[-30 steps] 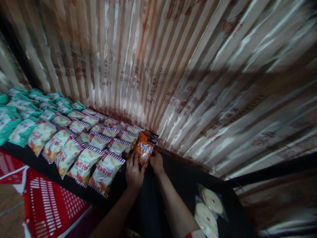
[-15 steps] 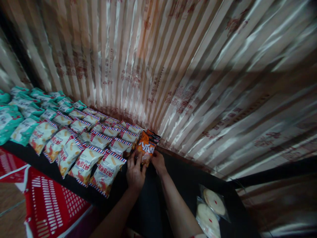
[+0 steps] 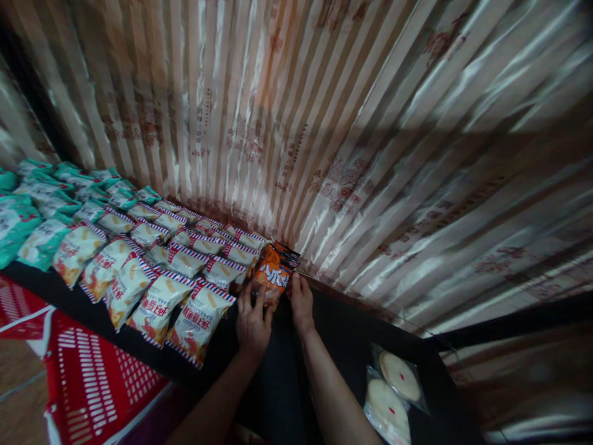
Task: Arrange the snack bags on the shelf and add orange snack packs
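An orange snack bag (image 3: pixel 273 277) with white lettering leans at the right end of the rows, with dark-topped bags behind it. My left hand (image 3: pixel 253 321) has its fingers and thumb around the lower left of this bag. Along the bag's right edge, my right hand (image 3: pixel 302 303) holds its fingers stretched upward, close to the side; whether they touch it is hard to tell. Cream snack bags (image 3: pixel 199 318) with red and blue striped edges stand in rows just left of my left hand.
Green snack bags (image 3: pixel 44 241) fill the far left of the black shelf (image 3: pixel 338 327). Two round flat cakes in clear wrappers (image 3: pixel 389 402) lie at the right. A red basket (image 3: pixel 88 383) is below the front edge. A pleated, printed curtain (image 3: pixel 324 154) hangs behind.
My right hand has shifted slightly up and right along the orange bag's side, its fingers straighter. My left hand and the bag have barely moved.
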{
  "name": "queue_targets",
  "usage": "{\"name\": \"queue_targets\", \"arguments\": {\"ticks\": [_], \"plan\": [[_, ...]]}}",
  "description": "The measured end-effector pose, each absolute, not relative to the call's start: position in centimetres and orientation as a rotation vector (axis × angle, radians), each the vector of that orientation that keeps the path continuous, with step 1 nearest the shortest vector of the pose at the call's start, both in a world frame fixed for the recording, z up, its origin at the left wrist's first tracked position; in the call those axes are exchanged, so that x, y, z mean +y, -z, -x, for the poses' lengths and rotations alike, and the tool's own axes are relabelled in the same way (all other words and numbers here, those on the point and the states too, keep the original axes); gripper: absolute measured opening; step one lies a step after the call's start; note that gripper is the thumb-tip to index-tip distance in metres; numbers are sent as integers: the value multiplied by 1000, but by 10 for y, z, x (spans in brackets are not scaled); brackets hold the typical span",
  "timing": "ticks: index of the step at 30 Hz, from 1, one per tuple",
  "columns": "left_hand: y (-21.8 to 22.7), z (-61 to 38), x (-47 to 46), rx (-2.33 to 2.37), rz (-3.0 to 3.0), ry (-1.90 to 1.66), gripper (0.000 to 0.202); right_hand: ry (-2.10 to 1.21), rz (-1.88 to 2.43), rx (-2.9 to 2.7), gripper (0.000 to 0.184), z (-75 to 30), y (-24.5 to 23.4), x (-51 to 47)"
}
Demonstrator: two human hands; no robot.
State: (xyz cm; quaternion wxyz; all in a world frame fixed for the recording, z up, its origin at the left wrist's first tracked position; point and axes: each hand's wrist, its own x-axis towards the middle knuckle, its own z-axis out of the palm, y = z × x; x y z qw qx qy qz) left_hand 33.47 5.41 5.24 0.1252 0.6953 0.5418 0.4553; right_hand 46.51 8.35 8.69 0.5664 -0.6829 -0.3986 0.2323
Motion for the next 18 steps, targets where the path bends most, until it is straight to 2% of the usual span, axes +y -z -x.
{"name": "queue_targets", "arguments": {"ticks": [18], "plan": [[-55, -334, 49, 1576, -2066, -1314, 57, -536, 1594, -944, 46, -457, -86, 91]]}}
